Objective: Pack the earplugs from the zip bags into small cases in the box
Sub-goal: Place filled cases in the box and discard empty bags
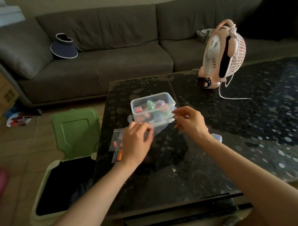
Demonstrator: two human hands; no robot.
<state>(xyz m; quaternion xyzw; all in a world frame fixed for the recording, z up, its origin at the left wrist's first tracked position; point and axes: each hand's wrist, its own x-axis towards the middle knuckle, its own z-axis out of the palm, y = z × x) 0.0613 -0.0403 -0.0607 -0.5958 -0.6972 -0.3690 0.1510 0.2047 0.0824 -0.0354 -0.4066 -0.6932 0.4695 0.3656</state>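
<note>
One box [168, 97], one left hand [136, 144], one right hand [191, 122], one fan [223, 53]

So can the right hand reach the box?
Probably yes. The right hand hovers close by the box, whose top looks open, and nothing stands between them.

One clear box [152, 99] was counted; the small cases [159, 105] in it were several, exact number not resolved. One loose case [217, 138] was recorded by the right wrist. Two flat bags [115, 142] were counted, plus one zip bag [159, 129] pinched between left hand [135, 146] and right hand [190, 121]. One fan [220, 52], one bin [43, 194] and one visor [64, 47] were logged.
</note>
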